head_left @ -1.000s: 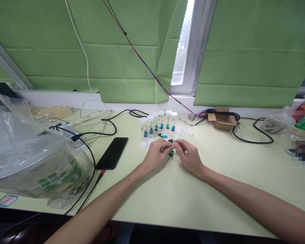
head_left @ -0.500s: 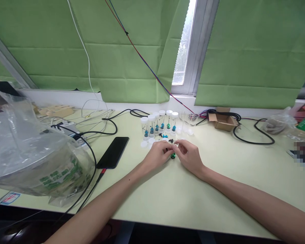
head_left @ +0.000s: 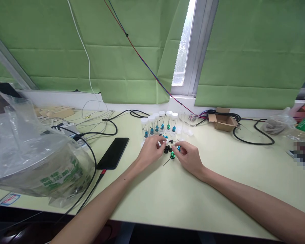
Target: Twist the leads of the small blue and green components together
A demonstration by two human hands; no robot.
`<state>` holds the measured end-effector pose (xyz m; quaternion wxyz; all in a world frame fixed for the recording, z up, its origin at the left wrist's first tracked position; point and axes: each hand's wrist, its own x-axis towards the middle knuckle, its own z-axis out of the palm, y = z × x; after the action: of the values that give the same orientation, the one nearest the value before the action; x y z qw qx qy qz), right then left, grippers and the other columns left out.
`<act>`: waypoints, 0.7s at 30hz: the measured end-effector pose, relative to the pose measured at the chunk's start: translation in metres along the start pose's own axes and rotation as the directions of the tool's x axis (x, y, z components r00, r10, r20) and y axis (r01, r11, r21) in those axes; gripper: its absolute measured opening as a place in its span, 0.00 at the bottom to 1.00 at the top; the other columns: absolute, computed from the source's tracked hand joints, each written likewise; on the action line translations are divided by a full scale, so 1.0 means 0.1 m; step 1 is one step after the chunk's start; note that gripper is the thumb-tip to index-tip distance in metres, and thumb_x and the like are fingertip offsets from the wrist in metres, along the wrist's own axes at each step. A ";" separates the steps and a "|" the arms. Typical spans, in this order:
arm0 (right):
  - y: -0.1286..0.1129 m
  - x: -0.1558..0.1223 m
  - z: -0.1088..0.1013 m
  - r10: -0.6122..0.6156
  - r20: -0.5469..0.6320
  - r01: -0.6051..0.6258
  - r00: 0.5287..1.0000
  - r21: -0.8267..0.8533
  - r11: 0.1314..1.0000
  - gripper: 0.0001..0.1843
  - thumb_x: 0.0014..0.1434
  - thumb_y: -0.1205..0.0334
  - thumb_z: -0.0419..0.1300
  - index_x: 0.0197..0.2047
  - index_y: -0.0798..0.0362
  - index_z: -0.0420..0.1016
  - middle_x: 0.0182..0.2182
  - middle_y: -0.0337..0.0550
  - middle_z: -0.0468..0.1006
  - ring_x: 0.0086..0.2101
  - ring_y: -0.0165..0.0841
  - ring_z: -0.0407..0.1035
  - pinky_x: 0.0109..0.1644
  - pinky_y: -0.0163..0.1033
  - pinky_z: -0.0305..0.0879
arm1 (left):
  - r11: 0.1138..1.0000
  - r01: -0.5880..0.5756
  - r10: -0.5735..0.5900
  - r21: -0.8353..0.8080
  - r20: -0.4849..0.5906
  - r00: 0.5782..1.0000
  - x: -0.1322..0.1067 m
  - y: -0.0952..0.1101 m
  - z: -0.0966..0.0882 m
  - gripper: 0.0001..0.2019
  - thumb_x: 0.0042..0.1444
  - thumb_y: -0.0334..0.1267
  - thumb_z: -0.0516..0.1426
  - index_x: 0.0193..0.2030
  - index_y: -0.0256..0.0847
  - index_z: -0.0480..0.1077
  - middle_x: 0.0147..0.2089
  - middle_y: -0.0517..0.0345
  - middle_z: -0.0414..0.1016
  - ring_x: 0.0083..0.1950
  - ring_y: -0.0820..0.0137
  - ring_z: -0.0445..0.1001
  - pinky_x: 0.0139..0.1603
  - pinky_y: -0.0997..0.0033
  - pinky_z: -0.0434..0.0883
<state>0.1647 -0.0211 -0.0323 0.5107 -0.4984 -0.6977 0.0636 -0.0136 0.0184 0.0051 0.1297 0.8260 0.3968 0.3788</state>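
Between the curled fingers of left hand (head_left: 152, 148) and right hand (head_left: 189, 156), black parts (head_left: 166, 149) are seen; any pinch cannot be told.

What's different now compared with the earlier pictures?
The left hand has moved left and slightly away from the person, so its fingertips have parted from the right hand. Small black parts now show between them. Whether either hand let go of something is too small to tell. The right hand, capped tubes, phone and cardboard box stayed about where they were.
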 end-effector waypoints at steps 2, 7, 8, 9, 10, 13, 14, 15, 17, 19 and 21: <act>0.00 0.00 0.00 -0.009 -0.003 0.009 1.000 0.000 1.000 0.10 0.61 0.57 0.59 0.31 0.54 0.72 0.20 0.34 0.62 0.22 0.28 0.56 0.28 0.34 0.55 | 1.000 -0.009 0.009 -0.002 0.018 1.000 -0.02 0.01 0.03 0.09 0.59 0.35 0.54 0.38 0.40 0.77 0.33 0.58 0.78 0.29 0.72 0.71 0.32 0.72 0.67; 0.01 -0.01 0.01 -0.021 0.005 0.021 1.000 0.000 1.000 0.09 0.61 0.57 0.60 0.31 0.53 0.71 0.21 0.35 0.64 0.23 0.28 0.58 0.28 0.34 0.57 | 0.996 0.017 -0.018 -0.086 -0.020 1.000 -0.03 0.03 0.09 0.10 0.60 0.37 0.54 0.39 0.40 0.76 0.36 0.56 0.78 0.32 0.72 0.72 0.32 0.73 0.68; 0.01 -0.01 0.02 -0.022 0.008 0.022 1.000 -0.005 1.000 0.09 0.61 0.57 0.60 0.31 0.52 0.71 0.21 0.35 0.64 0.23 0.28 0.58 0.29 0.34 0.57 | 0.989 0.052 -0.058 -0.139 -0.034 0.998 -0.02 0.04 0.08 0.10 0.60 0.39 0.54 0.39 0.40 0.76 0.38 0.56 0.79 0.32 0.72 0.72 0.32 0.73 0.68; 0.02 -0.01 0.02 -0.024 0.010 0.024 1.000 -0.011 1.000 0.09 0.61 0.58 0.60 0.31 0.52 0.71 0.21 0.35 0.64 0.23 0.28 0.58 0.29 0.34 0.57 | 0.972 0.105 -0.115 -0.208 -0.037 0.993 0.00 0.05 0.07 0.10 0.60 0.40 0.55 0.39 0.40 0.76 0.39 0.55 0.78 0.30 0.73 0.71 0.30 0.73 0.68; 0.02 -0.01 0.02 -0.027 0.013 0.027 1.000 -0.018 0.999 0.08 0.61 0.58 0.60 0.31 0.52 0.70 0.22 0.35 0.64 0.23 0.28 0.58 0.29 0.34 0.57 | 0.944 0.171 -0.185 -0.284 -0.024 0.982 0.02 0.07 0.06 0.10 0.59 0.42 0.56 0.40 0.40 0.75 0.39 0.55 0.78 0.29 0.73 0.71 0.28 0.74 0.68; 0.03 -0.01 0.04 -0.045 0.016 0.045 0.999 -0.040 0.998 0.08 0.61 0.59 0.59 0.31 0.52 0.70 0.22 0.34 0.63 0.23 0.28 0.57 0.30 0.34 0.57 | 0.814 0.367 -0.366 -0.450 0.093 0.926 0.10 0.16 0.04 0.14 0.58 0.47 0.56 0.43 0.39 0.74 0.33 0.57 0.76 0.22 0.75 0.66 0.19 0.76 0.61; 0.03 -0.01 0.04 -0.052 0.013 0.053 0.999 -0.047 0.997 0.08 0.61 0.60 0.59 0.31 0.52 0.70 0.21 0.34 0.63 0.22 0.28 0.57 0.31 0.34 0.57 | 0.791 0.399 -0.391 -0.465 0.118 0.913 0.13 0.20 0.04 0.14 0.58 0.46 0.56 0.43 0.39 0.73 0.33 0.57 0.75 0.21 0.76 0.65 0.18 0.76 0.60; 0.02 -0.01 0.04 -0.061 0.010 0.062 0.998 -0.053 0.997 0.08 0.61 0.60 0.59 0.30 0.52 0.70 0.21 0.34 0.63 0.22 0.27 0.57 0.31 0.34 0.57 | 0.782 0.417 -0.403 -0.464 0.135 0.905 0.16 0.24 0.04 0.14 0.57 0.46 0.57 0.44 0.39 0.73 0.33 0.57 0.74 0.20 0.77 0.65 0.18 0.76 0.60; 0.03 -0.01 0.05 -0.076 0.002 0.076 0.997 -0.057 0.995 0.10 0.61 0.60 0.58 0.28 0.52 0.69 0.21 0.33 0.61 0.22 0.27 0.55 0.30 0.34 0.56 | 0.778 0.441 -0.409 -0.447 0.173 0.896 0.25 0.32 0.07 0.14 0.57 0.44 0.57 0.45 0.38 0.73 0.34 0.58 0.73 0.20 0.78 0.64 0.20 0.76 0.61; 0.03 -0.02 0.06 -0.091 -0.006 0.091 0.996 -0.047 0.995 0.11 0.60 0.61 0.58 0.26 0.52 0.66 0.19 0.32 0.60 0.21 0.26 0.53 0.28 0.34 0.53 | 0.794 0.446 -0.419 -0.413 0.160 0.894 0.36 0.38 0.13 0.15 0.54 0.40 0.59 0.48 0.38 0.73 0.34 0.58 0.73 0.21 0.78 0.64 0.21 0.76 0.62; 0.05 -0.03 0.07 -0.109 -0.016 0.108 0.994 -0.028 0.994 0.13 0.60 0.62 0.57 0.24 0.52 0.63 0.18 0.32 0.58 0.20 0.26 0.51 0.26 0.34 0.51 | 0.807 0.456 -0.403 -0.375 0.214 0.890 0.50 0.40 0.21 0.19 0.50 0.37 0.62 0.50 0.37 0.72 0.33 0.60 0.73 0.23 0.77 0.65 0.23 0.76 0.63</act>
<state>0.1623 -0.0181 -0.0399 0.5129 -0.4671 -0.7199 0.0220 0.0436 0.0314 0.0375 0.4090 0.6896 0.4747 0.3630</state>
